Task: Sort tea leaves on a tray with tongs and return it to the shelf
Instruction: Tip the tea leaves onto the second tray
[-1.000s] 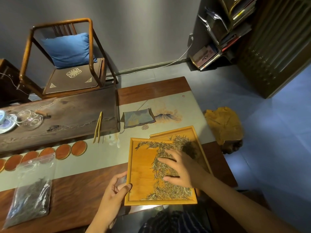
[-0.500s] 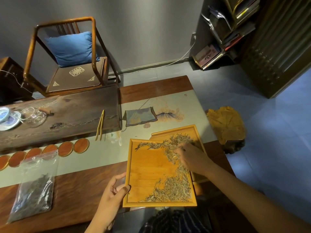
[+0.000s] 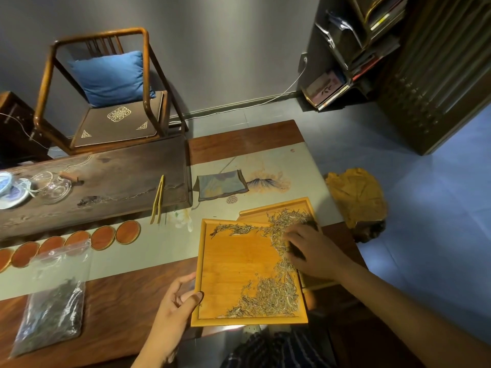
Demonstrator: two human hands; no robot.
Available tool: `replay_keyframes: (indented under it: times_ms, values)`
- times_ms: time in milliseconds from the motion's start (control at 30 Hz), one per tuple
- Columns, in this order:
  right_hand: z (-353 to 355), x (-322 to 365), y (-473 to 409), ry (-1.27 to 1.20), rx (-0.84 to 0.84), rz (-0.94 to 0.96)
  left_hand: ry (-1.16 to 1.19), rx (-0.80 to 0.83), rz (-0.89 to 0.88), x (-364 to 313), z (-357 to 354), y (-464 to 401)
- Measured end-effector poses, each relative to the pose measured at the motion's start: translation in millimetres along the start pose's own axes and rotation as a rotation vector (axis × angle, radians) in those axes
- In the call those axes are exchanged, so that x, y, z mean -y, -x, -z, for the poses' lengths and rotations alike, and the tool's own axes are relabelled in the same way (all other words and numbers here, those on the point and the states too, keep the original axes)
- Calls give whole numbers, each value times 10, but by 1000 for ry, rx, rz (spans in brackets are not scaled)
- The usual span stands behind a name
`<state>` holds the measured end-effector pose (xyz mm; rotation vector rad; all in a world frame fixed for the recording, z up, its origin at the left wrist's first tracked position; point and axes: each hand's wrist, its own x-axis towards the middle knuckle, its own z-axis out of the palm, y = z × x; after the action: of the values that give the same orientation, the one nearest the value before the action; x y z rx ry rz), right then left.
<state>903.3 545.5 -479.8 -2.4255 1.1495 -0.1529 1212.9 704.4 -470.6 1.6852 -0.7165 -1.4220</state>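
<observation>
A bamboo tray (image 3: 236, 272) lies at the table's near edge, overlapping a second tray (image 3: 305, 205) behind it. Pale tea leaves (image 3: 268, 298) are heaped in its near right corner, with a thin band along the far edge. My left hand (image 3: 175, 301) grips the tray's near left rim, thumb on top. My right hand (image 3: 313, 251) rests flat on the leaves at the tray's right side, fingers spread toward the far corner. Bamboo tongs (image 3: 157, 199) lie untouched on the dark tea board (image 3: 106, 176), to the tray's far left.
A plastic bag of dark tea (image 3: 53, 306) lies near left. Several round coasters (image 3: 103, 237) line the runner. A folded cloth (image 3: 220, 184), glass teaware (image 3: 53, 184), a chair (image 3: 106, 96), a stump stool (image 3: 356, 197) and shelves (image 3: 353, 54) at far right.
My right hand swept up the tray from the near leaves to the far right corner, then eased back a little. More bare tray shows in the middle. The left hand kept its grip.
</observation>
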Motion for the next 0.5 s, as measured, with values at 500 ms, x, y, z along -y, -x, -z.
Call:
replay_keyframes:
  times_ms: [500]
  values:
    - [-232,274,258,52,168,233,38,27,0,-78,-64,-30]
